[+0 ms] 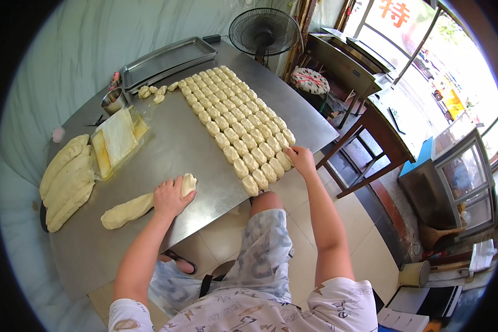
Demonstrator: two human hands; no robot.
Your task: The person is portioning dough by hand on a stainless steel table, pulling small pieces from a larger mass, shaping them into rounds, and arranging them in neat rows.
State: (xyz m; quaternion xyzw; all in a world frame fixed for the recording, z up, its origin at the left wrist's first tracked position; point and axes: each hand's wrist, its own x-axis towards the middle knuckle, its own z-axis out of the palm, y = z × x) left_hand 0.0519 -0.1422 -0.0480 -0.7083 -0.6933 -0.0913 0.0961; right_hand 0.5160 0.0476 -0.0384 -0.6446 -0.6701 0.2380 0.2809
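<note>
My left hand (170, 197) is wrapped over a long roll of pale dough (126, 212) on the metal table (191, 143). The roll's rounded end pokes out past my thumb and fingers. At the near right corner of a block of small dough pieces (232, 108), my right hand (302, 161) has its fingertips on one dough piece (285, 161). These pieces stand close together in rows, reaching to the table's front edge. My right fingers partly cover the piece they hold. Several thick dough logs (68, 182) lie side by side at the table's left end.
Beside the logs lies a plastic bag with yellowish sheets (116, 143). Behind it stand a metal cup (113, 101) and a metal tray (170, 60). Loose dough scraps (153, 92) lie before the tray. A fan (264, 33) rises at the back; a wooden table (392, 124) stands right.
</note>
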